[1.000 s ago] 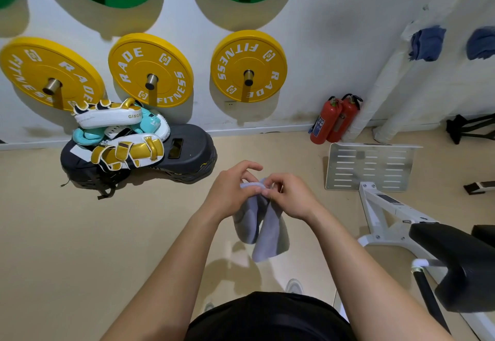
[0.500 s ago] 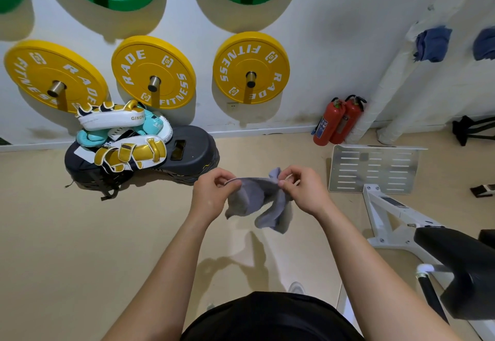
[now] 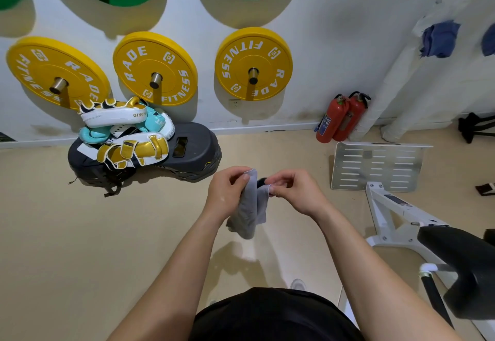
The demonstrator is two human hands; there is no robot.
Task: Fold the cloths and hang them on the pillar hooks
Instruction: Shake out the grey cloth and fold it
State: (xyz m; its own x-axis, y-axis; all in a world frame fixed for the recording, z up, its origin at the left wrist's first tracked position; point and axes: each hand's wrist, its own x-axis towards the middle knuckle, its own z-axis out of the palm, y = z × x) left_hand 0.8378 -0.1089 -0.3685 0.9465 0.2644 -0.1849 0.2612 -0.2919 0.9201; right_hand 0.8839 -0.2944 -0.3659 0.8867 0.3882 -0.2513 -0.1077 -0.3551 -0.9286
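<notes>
A small grey cloth (image 3: 247, 212) hangs folded in front of me above the floor. My left hand (image 3: 227, 193) pinches its top edge on the left side. My right hand (image 3: 292, 190) pinches another corner of the cloth just to the right, close to the left hand. Up at the right, a blue cloth (image 3: 439, 39) hangs on a white wrapped pillar (image 3: 393, 78). A second blue cloth (image 3: 488, 40) shows at the frame's right edge.
Yellow weight plates (image 3: 253, 63) hang on the white wall. Boxing pads (image 3: 128, 131) lie piled on a black step platform (image 3: 192, 153). Two red fire extinguishers (image 3: 338, 118) stand by the pillar. A white bench frame (image 3: 388, 212) with a metal plate (image 3: 377, 165) is at my right.
My hands spread the cloth apart half a second ago and have come back together, so the cloth now hangs doubled between them.
</notes>
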